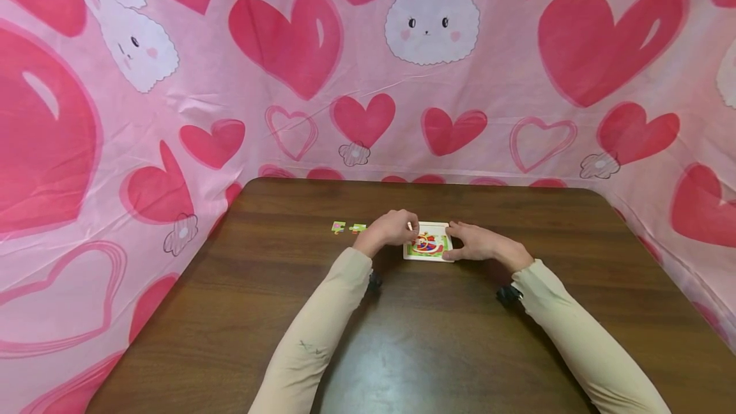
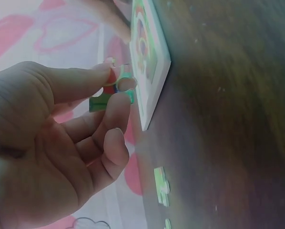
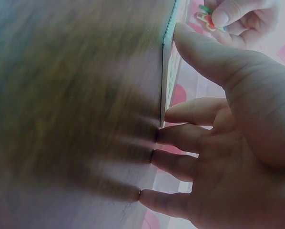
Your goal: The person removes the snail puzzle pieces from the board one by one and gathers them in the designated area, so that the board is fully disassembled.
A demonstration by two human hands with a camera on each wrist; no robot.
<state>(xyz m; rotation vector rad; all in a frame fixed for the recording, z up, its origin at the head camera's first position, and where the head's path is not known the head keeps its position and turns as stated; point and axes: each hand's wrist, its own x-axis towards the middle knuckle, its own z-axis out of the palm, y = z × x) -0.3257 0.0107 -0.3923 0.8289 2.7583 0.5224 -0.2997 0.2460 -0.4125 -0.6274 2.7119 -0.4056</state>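
My left hand (image 1: 397, 227) pinches a puzzle piece (image 2: 100, 102) between thumb and fingers, above the left part of a small puzzle board (image 1: 407, 255). That piece is green with red and yellow, and its knobbed edge shows in the left wrist view. The board has a white rim and a colourful picture inside. At the board's right side rests my right hand (image 1: 480, 241), fingers extended and spread. Its thumb and index finger touch the board, while the other fingertips (image 3: 162, 136) rest on the table. Part of the picture is hidden behind the left hand.
Two loose puzzle pieces, a pink-and-green one (image 1: 338, 227) and a green-and-white one (image 1: 358, 229), lie on the brown wooden table (image 1: 402, 337) left of the board. A pink cloth (image 1: 368, 82) with hearts and rabbits hangs behind the table and along its sides.
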